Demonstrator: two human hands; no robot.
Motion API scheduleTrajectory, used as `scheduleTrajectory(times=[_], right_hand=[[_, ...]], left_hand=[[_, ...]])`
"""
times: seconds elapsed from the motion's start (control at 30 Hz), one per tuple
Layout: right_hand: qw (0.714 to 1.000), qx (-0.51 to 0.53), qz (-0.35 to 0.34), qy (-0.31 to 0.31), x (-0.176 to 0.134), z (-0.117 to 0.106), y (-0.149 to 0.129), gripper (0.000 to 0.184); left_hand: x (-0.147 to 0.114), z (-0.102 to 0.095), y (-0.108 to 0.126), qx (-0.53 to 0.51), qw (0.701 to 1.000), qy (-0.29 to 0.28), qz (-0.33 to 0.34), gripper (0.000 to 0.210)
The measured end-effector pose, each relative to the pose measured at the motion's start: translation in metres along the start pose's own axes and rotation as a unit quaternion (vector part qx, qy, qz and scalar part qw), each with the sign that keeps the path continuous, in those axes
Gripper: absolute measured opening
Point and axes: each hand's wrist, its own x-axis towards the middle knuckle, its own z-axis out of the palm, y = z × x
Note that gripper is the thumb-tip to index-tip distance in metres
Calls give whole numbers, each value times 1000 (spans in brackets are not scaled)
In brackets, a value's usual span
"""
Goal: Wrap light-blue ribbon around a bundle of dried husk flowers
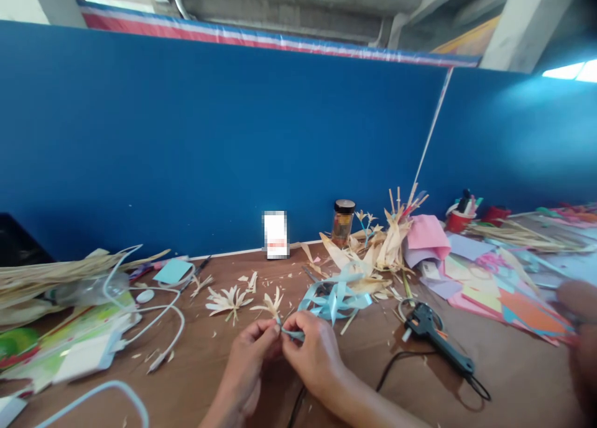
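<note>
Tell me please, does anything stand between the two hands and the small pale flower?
Nothing visible does. The left hand pinches the pale flower at its base, and the right hand holds a blue strip that reaches it. The blue ribbon pile lies beyond the right hand, out of the way.

At the far edge of the brown surface, 1 jar with a black lid stands upright before a blue partition. Farther right, 1 red cup holds pens near coloured paper sheets. At left, a white cable curls near a pale-blue pad and a clear plastic bottle.
</note>
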Motion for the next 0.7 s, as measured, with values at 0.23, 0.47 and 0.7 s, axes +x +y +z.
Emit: scheduleTrajectory(times=[0.23,0.47,0.7], right_hand=[[1000,-21,-17,-12,0,-3,2,8],[997,-56,-50,8,-2,-4,-1,8],[978,194,58,-45,6,-9,-1,12]], left_hand=[[2,0,-5,13,998,43,43,20],[-1,2,-6,18,997,41,60,19],[-9,7,5,-36,998,-28,36,16]])
